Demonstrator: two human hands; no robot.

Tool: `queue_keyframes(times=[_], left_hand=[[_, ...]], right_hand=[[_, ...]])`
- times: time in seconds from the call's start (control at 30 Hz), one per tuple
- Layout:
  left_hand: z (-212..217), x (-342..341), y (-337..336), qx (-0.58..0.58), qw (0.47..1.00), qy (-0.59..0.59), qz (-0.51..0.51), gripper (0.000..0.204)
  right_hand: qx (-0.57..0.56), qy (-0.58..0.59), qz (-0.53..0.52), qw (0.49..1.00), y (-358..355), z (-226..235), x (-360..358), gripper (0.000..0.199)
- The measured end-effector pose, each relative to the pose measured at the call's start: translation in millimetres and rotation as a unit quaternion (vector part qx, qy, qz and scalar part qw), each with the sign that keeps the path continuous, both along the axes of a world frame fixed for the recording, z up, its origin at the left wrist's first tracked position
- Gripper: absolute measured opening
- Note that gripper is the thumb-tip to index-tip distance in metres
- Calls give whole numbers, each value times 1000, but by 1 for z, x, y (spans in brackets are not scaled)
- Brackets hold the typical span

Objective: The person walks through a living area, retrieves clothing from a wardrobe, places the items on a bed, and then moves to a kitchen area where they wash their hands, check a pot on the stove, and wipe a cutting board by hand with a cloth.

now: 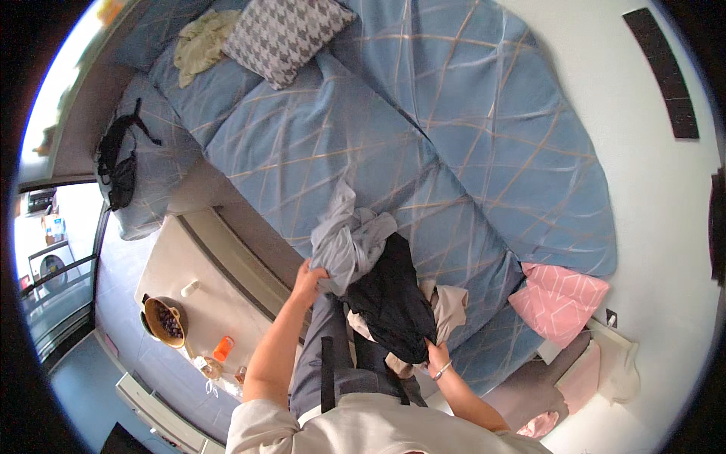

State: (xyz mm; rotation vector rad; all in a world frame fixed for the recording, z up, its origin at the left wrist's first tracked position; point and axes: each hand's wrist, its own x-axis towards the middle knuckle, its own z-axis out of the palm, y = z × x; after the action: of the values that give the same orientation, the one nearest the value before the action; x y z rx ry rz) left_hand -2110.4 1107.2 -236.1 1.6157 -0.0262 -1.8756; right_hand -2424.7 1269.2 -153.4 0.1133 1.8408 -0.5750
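My left hand (308, 283) is closed on the edge of a crumpled light-grey garment (352, 242), which lies bunched on the blue sofa seat in front of me. To its right, my right hand (437, 359) grips the lower end of a black garment (387, 291) and wears a bracelet at the wrist. Beige cloth (450, 309) sticks out from beneath the black garment on both sides. The cloth hides some of my fingertips. The two garments touch each other, and their exact kinds cannot be made out.
A blue sofa (469, 144) with crossing pale lines bears a houndstooth cushion (287, 38), a pale-green cloth (203, 45), a black strappy item (121, 155) and a pink cushion (560, 303). At left, a low table (170, 257) holds a basket of dark fruit (165, 321) and an orange container (223, 348).
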Motion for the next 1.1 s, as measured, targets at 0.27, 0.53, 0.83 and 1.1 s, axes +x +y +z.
queue_keyframes(times=[0.27,0.53,0.83,1.1], left_hand=[[131,-13,69,75,959,204,182,41],[206,62,64,-39,919,217,327,37],[255,252,14,-198,896,106,382,36],[291,368,-17,-221,951,-89,197,24]], right_hand=[[-87,-45,114,989,-39,53,22,47],[-186,-52,295,936,-101,122,107,43],[-221,-54,436,871,-208,150,301,39],[-256,-148,510,808,-301,212,522,36]])
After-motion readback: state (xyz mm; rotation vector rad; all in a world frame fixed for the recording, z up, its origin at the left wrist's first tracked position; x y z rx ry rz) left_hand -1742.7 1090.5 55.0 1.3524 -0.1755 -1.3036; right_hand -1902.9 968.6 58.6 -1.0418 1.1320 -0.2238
